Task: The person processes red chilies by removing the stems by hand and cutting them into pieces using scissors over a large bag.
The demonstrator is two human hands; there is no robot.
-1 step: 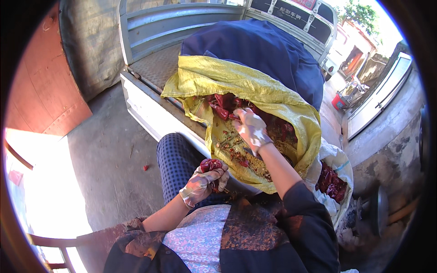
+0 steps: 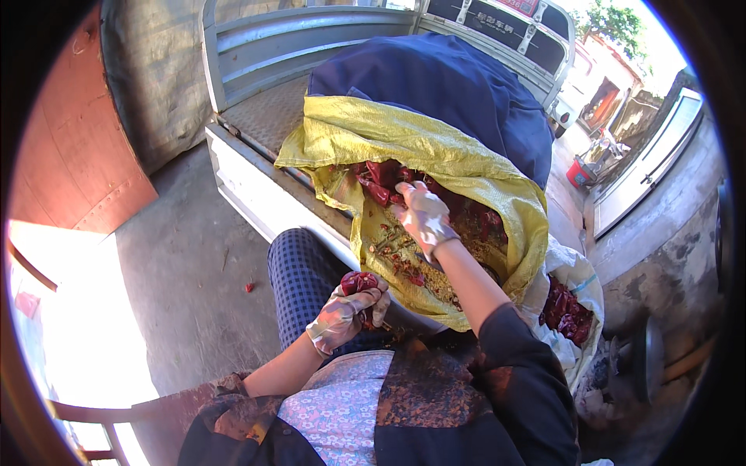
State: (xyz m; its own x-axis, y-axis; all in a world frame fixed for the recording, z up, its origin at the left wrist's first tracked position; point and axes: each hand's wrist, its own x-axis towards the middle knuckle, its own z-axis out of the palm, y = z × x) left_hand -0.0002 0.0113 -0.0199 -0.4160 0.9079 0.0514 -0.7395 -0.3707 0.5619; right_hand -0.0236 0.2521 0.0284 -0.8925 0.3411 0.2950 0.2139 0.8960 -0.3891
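Wrapped in a patterned glove, my left hand (image 2: 342,314) is closed around a bunch of dark red dried chillies (image 2: 359,283) above my lap. My gloved right hand (image 2: 425,211) reaches into the mouth of a yellow woven sack (image 2: 404,128). Its thumb and forefinger are apart, beside a heap of red chillies (image 2: 378,192). I see nothing held there, though the palm side is hidden. Yellow seeds and broken bits (image 2: 404,268) cover the sack's near inner side.
The sack lies on a metal truck bed (image 2: 272,109), against a dark blue cloth (image 2: 443,74). A white sack (image 2: 587,291) with more chillies stands at right. One red scrap (image 2: 249,287) lies on the floor. Farther off is a red bucket (image 2: 579,172).
My right hand has shifted slightly downward and left in the sack, its wrist turning a little. My left hand stays put with its chillies.
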